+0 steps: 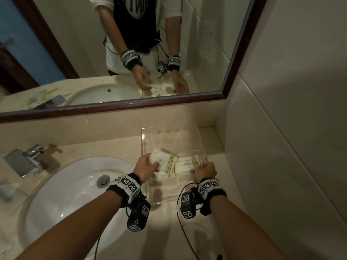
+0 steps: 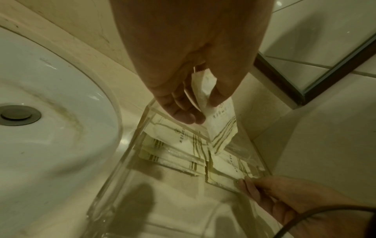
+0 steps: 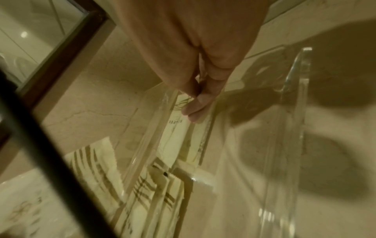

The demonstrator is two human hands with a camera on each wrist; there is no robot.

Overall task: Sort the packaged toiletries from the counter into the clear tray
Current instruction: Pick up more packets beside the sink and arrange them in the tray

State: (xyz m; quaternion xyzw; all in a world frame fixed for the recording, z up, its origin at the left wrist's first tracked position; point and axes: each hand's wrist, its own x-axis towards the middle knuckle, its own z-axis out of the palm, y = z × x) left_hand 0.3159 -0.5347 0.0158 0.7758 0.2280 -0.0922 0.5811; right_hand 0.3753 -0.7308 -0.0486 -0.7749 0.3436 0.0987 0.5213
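The clear tray [image 1: 143, 141] stands on the counter in the corner, right of the sink. Several white packets with dark stripes [image 1: 185, 167] lie flat across its middle. My left hand [image 1: 152, 162] hovers over the tray's left side and pinches one more striped packet [image 1: 162, 160] between thumb and fingers; in the left wrist view this held packet [image 2: 220, 120] hangs tilted above the packets in the tray [image 2: 179, 145]. My right hand [image 1: 201, 166] has its fingers curled on the tray's right wall, and its fingertips [image 3: 194, 111] sit at the rim above a packet [image 3: 175, 145].
A white sink [image 1: 75, 184] with a metal drain [image 1: 102, 180] lies to the left, and a chrome faucet [image 1: 28, 158] stands behind it. The mirror [image 1: 131, 53] hangs over the backsplash and reflects more packets [image 1: 47, 98] left of the sink. A tiled wall [image 1: 281, 128] closes the right side.
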